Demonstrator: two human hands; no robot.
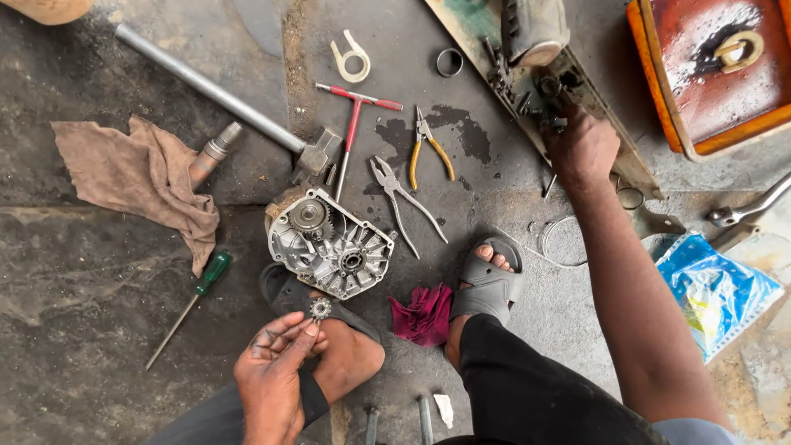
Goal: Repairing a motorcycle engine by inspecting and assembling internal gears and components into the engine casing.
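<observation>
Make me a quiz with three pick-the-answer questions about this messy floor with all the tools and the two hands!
1. Where does the green-handled screwdriver lie?
A. left of the metal engine casing
B. in the orange tray
C. on the blue bag

2. How many pairs of pliers lie on the floor?
A. none
B. two
C. five

3. What is the left hand doing?
A. resting flat on the floor
B. pinching a small gear in its fingertips
C. gripping the hammer

Answers:
1 A, it lies on the floor left of the casing, below the brown rag.
2 B, yellow-handled pliers and bare steel pliers lie side by side.
3 B, the toothed gear sits at its fingertips, while the right hand reaches among small parts on the board.
</observation>
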